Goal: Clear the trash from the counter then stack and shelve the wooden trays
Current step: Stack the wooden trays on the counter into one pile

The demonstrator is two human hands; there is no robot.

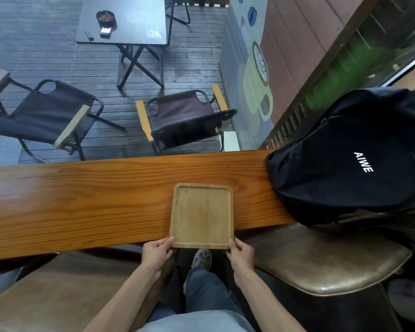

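I see a square wooden tray point(201, 215) lying flat on the wooden surface point(82, 200), its near edge overhanging at 6 o'clock. My left hand point(156, 254) and right hand point(241, 256) pinch its two near corners, fingers point(170, 242) closed on the rim. A black backpack point(345, 154) sits at 3 o'clock, just beside the tray.

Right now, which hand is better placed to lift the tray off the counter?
Neither clearly: left hand and right hand each grip a near corner of the wooden tray. Slight edge to left, judged: the black backpack crowds the counter on the right.
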